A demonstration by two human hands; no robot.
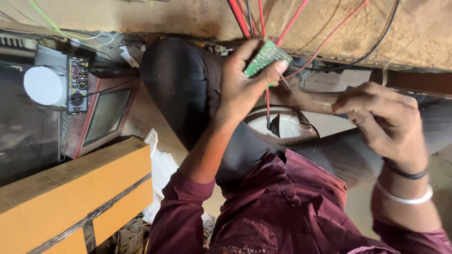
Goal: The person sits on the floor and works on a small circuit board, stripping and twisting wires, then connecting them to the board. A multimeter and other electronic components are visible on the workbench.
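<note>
Both hands are raised in front of the person's chest. Their left hand [242,87] pinches a small green circuit board [266,57] between thumb and fingertips, the thumb along the board's upper left edge and the fingers closed against its lower right side. Red wires [292,21] and a black wire [376,42] run from around the board up and away across the rough tan surface [329,23] above; one thin red lead [268,106] hangs down from the board to a dark tip over a round white part [287,127] resting on the lap. The right hand [381,120] sits well to the right of the board, fingers curled in toward the palm near the wooden edge; whether it holds anything cannot be told. That wrist wears a black band [405,174] and a white bangle [407,197]. The person wears a maroon shirt [282,211] and dark trousers [188,84]. To the left lies a yellow cardboard box [75,193] sealed with clear tape, and beyond it a reddish speaker cabinet [106,117] with a small black control panel [76,84] and a white disc [43,85].
</note>
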